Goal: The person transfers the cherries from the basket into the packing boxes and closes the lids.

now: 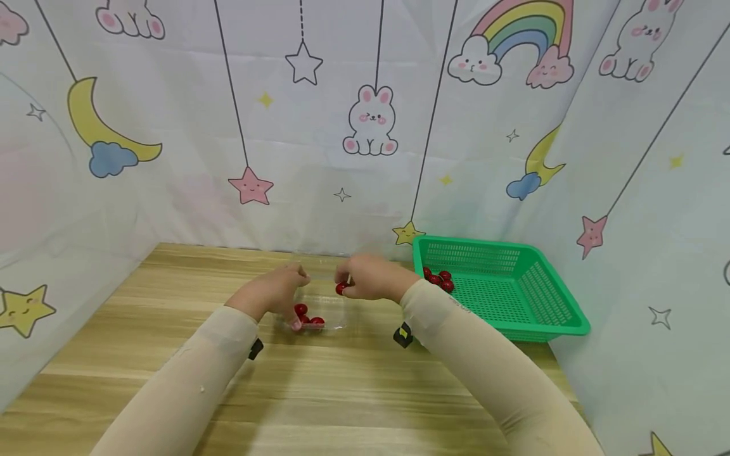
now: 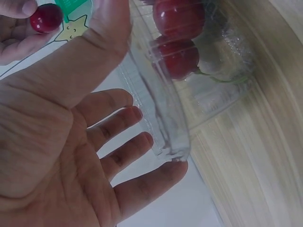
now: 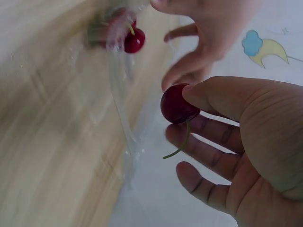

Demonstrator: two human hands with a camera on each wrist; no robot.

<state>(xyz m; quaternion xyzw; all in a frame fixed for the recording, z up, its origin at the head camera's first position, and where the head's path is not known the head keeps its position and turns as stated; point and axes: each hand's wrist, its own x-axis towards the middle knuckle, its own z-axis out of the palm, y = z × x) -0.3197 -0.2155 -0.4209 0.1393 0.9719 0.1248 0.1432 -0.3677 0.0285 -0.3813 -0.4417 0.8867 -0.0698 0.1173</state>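
A clear plastic box stands on the table with several red cherries in it. My left hand grips the left end of the box, thumb toward the near side and fingers beyond; in the left wrist view, fingertips touch the clear wall. My right hand pinches one cherry between thumb and fingers, its green stem hanging free. This cherry is above the far right part of the box. Clear plastic makes the box's outline hard to follow.
At the right on the wooden table stands a green mesh basket. Several cherries lie at its left end, partly hidden by its rim and my right arm. A printed cloth hangs behind and at both sides.
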